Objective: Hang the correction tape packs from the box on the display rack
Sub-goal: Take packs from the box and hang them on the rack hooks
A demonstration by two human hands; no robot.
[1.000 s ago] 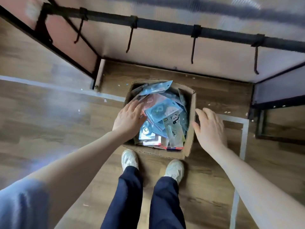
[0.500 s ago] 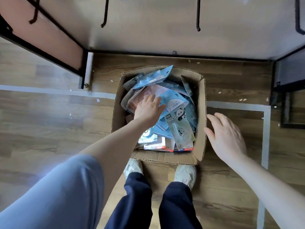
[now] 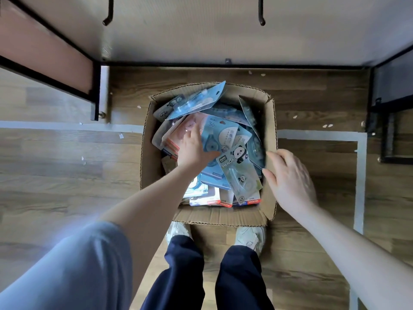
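So the open brown cardboard box (image 3: 270, 153) sits on the wood floor below the black metal rack hooks (image 3: 261, 20), stuffed with blue carded correction tape packs (image 3: 223, 135). Left hand (image 3: 193, 148) rests flat on the pile, fingers loose; right hand (image 3: 290, 180) touches the box's right wall, relaxed.

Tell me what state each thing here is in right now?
Cardboard box: open, on the floor, heaped with packs.
Panda pack: lying on top of the heap.
Left hand: open, fingers on the packs.
Right hand: open, at the box's right wall.
Rack hooks: bare.
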